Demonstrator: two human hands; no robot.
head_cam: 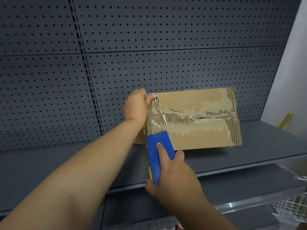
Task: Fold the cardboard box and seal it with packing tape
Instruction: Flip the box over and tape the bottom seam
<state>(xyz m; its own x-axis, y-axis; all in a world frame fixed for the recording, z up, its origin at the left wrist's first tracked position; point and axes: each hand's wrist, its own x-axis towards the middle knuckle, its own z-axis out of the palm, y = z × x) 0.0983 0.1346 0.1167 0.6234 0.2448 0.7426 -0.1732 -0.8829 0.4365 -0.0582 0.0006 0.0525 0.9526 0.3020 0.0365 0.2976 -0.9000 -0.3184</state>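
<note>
A worn cardboard box [197, 128] lies on a dark grey shelf [83, 166], its flaps closed and its top paper torn to bare corrugation. Clear packing tape [214, 117] runs along the middle seam, and another strip crosses the left end. My left hand [137, 105] grips the box's far left corner and presses the tape end there. My right hand [172, 175] holds a blue tape dispenser [158, 156], forefinger stretched along its top. The dispenser's front edge rests on the box's near left top edge.
A dark pegboard wall [149, 39] rises right behind the box. A white wire basket [289, 208] sits at the lower right, below the shelf edge. A yellow object [285, 120] leans at the far right by the white wall.
</note>
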